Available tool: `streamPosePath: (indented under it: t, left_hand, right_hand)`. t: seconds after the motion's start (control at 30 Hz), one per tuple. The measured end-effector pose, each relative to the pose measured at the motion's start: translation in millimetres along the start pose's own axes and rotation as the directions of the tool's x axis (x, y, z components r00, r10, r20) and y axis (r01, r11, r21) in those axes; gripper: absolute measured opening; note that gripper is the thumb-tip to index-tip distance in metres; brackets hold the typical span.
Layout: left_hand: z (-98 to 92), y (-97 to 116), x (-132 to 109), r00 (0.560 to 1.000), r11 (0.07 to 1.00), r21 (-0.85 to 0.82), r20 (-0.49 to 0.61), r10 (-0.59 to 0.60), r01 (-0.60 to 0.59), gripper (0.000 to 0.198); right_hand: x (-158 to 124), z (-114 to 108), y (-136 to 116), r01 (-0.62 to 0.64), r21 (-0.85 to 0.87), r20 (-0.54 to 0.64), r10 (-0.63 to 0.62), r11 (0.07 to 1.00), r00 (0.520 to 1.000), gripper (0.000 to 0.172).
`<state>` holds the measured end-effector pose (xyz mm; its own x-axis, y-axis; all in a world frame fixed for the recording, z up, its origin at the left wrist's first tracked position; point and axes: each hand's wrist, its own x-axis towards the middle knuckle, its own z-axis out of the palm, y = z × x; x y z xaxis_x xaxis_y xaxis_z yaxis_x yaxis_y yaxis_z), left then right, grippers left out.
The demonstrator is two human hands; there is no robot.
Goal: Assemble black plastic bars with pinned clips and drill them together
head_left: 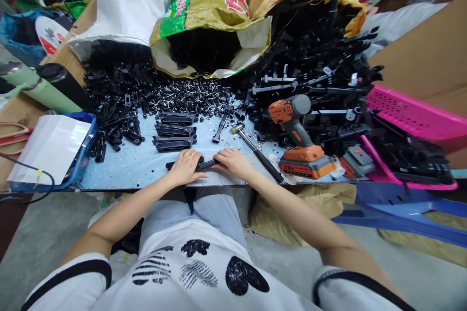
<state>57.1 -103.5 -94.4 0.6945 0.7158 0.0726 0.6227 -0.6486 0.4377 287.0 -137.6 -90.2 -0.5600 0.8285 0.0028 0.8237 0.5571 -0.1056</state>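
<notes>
Near the front edge of the bench, a long black plastic part [207, 164] lies between my two hands. My left hand [185, 168] wears a ring and is closed over the part's left end. On its right end, the fingers of my right hand [232, 161] are closed too. How the fingertips grip is partly hidden. Just beyond my left hand, several similar black parts [175, 131] lie in neat rows. A single black part [220, 127] lies further back, near a hammer [258, 153] with a black handle.
An orange cordless drill [295, 126] stands at right, beside a spare battery [355, 159] and a pink basket [419, 112]. Black parts and screws [193, 99] are heaped behind, under open sacks [211, 24]. A blue tray [89, 148] and flasks [47, 90] are at left.
</notes>
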Motion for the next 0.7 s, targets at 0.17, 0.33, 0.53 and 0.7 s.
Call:
streamPosePath:
  t: [0.17,0.33,0.53,0.7]
  left_hand:
    - [-1.0,-11.9,2.5,0.993,0.986,-0.168,-0.117,-0.016,-0.004,0.022]
    - [4.8,-5.1,4.1,0.998,0.994,-0.104,-0.058,0.022,-0.027,0.023]
    - [5.2,7.5,12.2,0.997,0.992,-0.094,0.024,-0.078,0.08,0.022]
    - [9.7,7.8,21.7,0.992,0.979,-0.16,0.015,-0.127,0.128,0.011]
  right_hand:
    - [-14.3,23.6,-2.3,-0.218,0.169,-0.205,0.251,0.961,0.946,0.039]
    - [-18.7,28.1,-23.5,-0.284,0.359,-0.341,0.408,0.889,0.847,0.032]
    - [-5.5,30.5,-39.9,-0.283,0.497,-0.34,0.485,0.82,0.806,0.026]
    - [8.3,30.8,-46.0,-0.28,0.542,-0.28,0.484,0.792,0.829,0.021]
